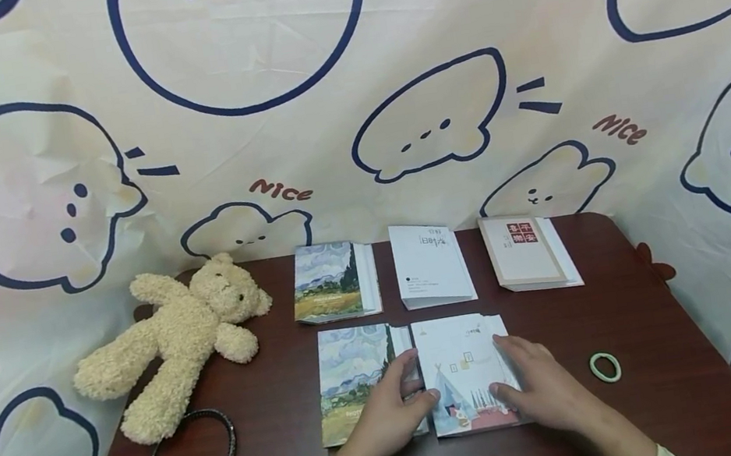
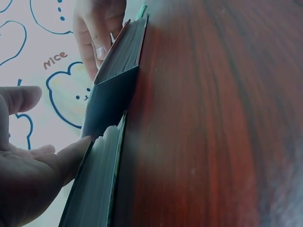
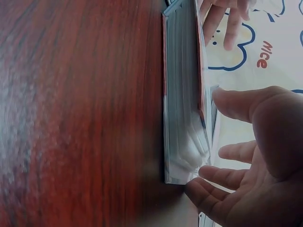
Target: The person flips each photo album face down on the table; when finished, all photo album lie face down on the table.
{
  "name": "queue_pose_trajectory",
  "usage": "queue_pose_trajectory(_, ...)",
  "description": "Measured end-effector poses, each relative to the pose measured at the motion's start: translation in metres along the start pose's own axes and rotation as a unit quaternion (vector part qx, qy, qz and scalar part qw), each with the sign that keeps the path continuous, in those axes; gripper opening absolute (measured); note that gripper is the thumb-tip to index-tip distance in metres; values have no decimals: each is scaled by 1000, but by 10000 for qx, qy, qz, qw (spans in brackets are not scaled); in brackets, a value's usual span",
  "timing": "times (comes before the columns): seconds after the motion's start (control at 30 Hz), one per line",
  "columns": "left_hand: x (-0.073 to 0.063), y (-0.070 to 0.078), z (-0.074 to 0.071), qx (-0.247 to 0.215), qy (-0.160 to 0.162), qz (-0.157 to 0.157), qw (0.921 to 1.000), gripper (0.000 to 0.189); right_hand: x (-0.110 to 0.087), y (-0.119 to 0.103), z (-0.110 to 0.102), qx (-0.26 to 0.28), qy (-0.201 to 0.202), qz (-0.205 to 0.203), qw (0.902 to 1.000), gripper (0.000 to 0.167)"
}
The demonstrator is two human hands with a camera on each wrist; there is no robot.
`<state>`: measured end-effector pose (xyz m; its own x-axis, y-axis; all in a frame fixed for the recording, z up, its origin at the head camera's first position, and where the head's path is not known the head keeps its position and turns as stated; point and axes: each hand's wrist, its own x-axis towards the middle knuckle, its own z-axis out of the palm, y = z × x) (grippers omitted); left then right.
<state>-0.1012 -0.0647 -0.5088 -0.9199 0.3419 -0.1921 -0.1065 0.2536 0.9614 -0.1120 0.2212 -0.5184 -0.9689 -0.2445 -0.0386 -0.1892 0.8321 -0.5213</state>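
A white photo album (image 1: 461, 371) with a blue tent drawing lies at the front of the table, its thick pages showing in the right wrist view. Directly left of it is a landscape-painted album (image 1: 353, 379). My left hand (image 1: 395, 405) lies over the seam between these two, its thumb tip at the tent album's left edge. On the other side, my right hand (image 1: 541, 383) touches the tent album's right edge with loosely extended fingers, its thumb over the cover. The left wrist view shows the left fingers (image 2: 71, 158) beside the album's dark spine (image 2: 111, 101).
Along the back stand a second landscape album (image 1: 325, 281), a white album (image 1: 431, 265) and a beige album with red characters (image 1: 525, 251). A teddy bear (image 1: 187, 341) and a black headband (image 1: 229, 453) lie left; a pale green ring (image 1: 605, 367) lies right.
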Motion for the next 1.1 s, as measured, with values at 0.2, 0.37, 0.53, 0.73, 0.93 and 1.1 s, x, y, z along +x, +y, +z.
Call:
queue_pose_trajectory(0.2, 0, -1, 5, -228, -174, -183, 9994, 77, 0, -1, 3, -111, -41, -34, 9999, 75)
queue_pose_trajectory(0.37, 1, 0, 8, -238, -187, -278, 9992, 78, 0, -2, 4, -227, -35, -57, 9997, 74)
queue_pose_trajectory(0.53, 1, -1, 7, -310, -206, -312, 9988, 78, 0, -4, 3, -263, 4, -93, 9996, 72)
queue_pose_trajectory(0.73, 2, -3, 7, -373, -180, -325, 9986, 77, 0, -5, 2, -270, -49, -67, 9996, 72)
queue_pose_trajectory(0.93, 1, -2, 5, -483, -105, -278, 9984, 77, 1, -4, 3, -193, -149, -6, 9997, 73)
queue_pose_trajectory(1.1, 1, -1, 2, -706, -150, -266, 9970, 77, 1, -6, 2, -165, -202, -25, 9997, 73)
